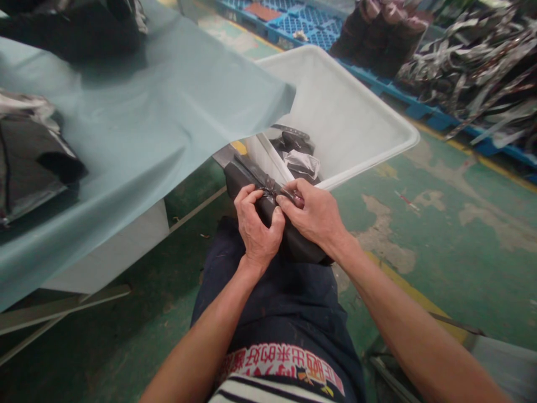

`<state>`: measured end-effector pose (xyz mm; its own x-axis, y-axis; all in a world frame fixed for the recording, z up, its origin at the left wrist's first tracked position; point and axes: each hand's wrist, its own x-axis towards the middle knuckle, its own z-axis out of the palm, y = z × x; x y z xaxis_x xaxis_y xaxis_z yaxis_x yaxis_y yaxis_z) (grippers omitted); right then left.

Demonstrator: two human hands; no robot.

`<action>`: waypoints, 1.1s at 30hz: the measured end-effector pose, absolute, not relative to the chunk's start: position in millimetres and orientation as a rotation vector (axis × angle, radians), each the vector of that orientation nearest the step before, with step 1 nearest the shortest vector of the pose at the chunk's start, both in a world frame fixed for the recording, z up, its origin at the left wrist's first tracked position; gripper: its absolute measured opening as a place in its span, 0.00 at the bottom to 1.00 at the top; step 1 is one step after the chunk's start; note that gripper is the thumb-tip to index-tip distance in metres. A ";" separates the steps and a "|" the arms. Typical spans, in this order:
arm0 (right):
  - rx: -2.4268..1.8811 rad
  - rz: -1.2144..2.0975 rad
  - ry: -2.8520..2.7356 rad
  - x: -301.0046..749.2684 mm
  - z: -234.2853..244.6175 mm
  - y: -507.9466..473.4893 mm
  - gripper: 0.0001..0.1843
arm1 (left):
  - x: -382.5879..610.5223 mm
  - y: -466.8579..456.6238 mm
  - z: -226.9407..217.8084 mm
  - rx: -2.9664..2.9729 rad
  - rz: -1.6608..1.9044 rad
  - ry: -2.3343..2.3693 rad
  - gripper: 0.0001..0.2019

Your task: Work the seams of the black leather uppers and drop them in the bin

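A dark rolled bundle (293, 246) lies across my lap, bound by a dark strap (255, 174) that crosses its top. My left hand (257, 226) is closed, its fingers pinching the strap at the middle of the bundle. My right hand (314, 215) is closed too, pinching the same strap from the right side. Both hands touch each other over the bundle. What the fingertips hold beyond the strap is hidden.
A white plastic tub (377, 126) stands just beyond my knees with several dark pieces (296, 151) inside. A table draped in pale blue sheet (138, 129) is on the left, with dark material (29, 157) on it. Blue pallets (302, 22) and heaps of strips (474, 61) lie behind.
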<state>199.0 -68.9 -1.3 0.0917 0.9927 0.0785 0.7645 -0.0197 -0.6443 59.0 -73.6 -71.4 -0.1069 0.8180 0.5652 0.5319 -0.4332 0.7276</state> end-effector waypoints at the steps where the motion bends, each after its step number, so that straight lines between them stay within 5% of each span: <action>1: -1.827 0.555 -1.722 199.3 -1.3 -69.0 0.14 | 58.8 -73.5 -71.7 1.906 1.552 1.499 0.18; 33: -1.766 0.652 -1.660 202.1 1.5 -67.2 0.11 | 51.0 -71.1 -78.2 2.021 1.546 1.476 0.18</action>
<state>202.1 -67.2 1.5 0.0873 0.9944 0.0599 0.6876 -0.0166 -0.7259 51.0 -71.1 -78.2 -0.0454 0.7869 0.6154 0.5781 -0.4817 0.6586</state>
